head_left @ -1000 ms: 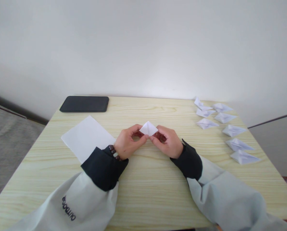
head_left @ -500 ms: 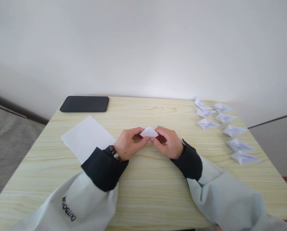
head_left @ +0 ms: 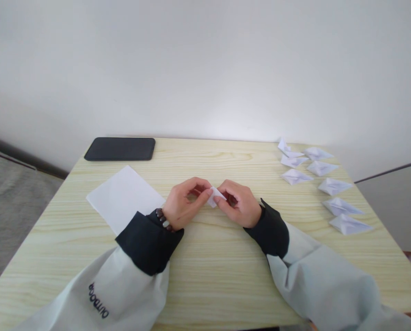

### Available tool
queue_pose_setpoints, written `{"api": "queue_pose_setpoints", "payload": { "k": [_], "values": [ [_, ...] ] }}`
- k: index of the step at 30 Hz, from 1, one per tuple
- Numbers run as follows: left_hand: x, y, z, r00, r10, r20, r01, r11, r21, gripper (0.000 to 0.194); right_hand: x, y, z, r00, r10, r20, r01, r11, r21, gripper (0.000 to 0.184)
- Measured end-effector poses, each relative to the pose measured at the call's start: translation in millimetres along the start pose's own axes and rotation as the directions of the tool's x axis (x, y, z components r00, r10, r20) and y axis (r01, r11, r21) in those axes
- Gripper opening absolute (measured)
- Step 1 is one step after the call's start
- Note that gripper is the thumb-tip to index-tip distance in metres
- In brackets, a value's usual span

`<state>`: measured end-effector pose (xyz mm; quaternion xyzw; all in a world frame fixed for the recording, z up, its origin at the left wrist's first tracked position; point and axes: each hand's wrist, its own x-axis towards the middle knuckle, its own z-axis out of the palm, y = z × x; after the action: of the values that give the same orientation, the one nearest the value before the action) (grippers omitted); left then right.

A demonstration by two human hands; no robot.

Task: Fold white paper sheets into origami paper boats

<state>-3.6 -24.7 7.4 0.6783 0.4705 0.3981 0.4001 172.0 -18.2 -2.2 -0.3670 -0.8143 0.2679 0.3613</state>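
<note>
Between my two hands, over the middle of the table, is a small piece of folded white paper. My left hand pinches its left side with thumb and fingertips; a bracelet of dark beads circles that wrist. On the other side, my right hand grips the paper's right part, thumb lying over it. Fingers cover much of the paper, so its full shape is partly hidden.
White square sheets lie left of my left hand. Behind them rests a black phone-like slab. Several folded paper boats sit along the right side of the wooden table. A white wall rises behind the table.
The folded paper has gone from a wide triangle, point up, to a smaller, tilted shape with a corner pointing down. My left thumb has moved up and right onto it.
</note>
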Motion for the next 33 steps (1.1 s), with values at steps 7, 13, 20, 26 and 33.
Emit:
{"api": "queue_pose_setpoints", "payload": {
  "k": [7, 13, 20, 26, 33],
  "values": [
    [-0.3, 2.8, 0.0, 1.000, -0.006, 0.031, 0.004, 0.997, 0.080, 0.016, 0.8, -2.7, 0.4, 0.998, -0.032, -0.057, 0.030, 0.999, -0.025, 0.016],
    [0.3, 2.3, 0.3, 0.999, 0.038, -0.003, -0.037, 0.993, 0.110, 0.020, -1.0, -2.4, 2.7, 0.994, -0.003, -0.113, -0.013, 0.990, -0.137, 0.018],
    [-1.5, 3.5, 5.0, 0.992, -0.009, -0.129, 0.014, 0.999, 0.040, 0.018, -0.8, -8.0, 5.6, 0.977, -0.006, -0.214, -0.031, 0.985, -0.167, 0.017],
    [-4.1, 4.2, 10.8, 0.984, -0.068, -0.162, 0.055, 0.995, -0.084, 0.019, -1.5, -13.4, 6.0, 0.960, 0.033, -0.277, -0.070, 0.990, -0.123, 0.016],
    [-4.8, 8.9, 11.9, 0.985, -0.017, -0.170, 0.024, 0.999, 0.035, 0.014, -1.2, -13.2, 4.7, 0.973, -0.009, -0.232, -0.029, 0.986, -0.162, 0.016]
  ]
}}
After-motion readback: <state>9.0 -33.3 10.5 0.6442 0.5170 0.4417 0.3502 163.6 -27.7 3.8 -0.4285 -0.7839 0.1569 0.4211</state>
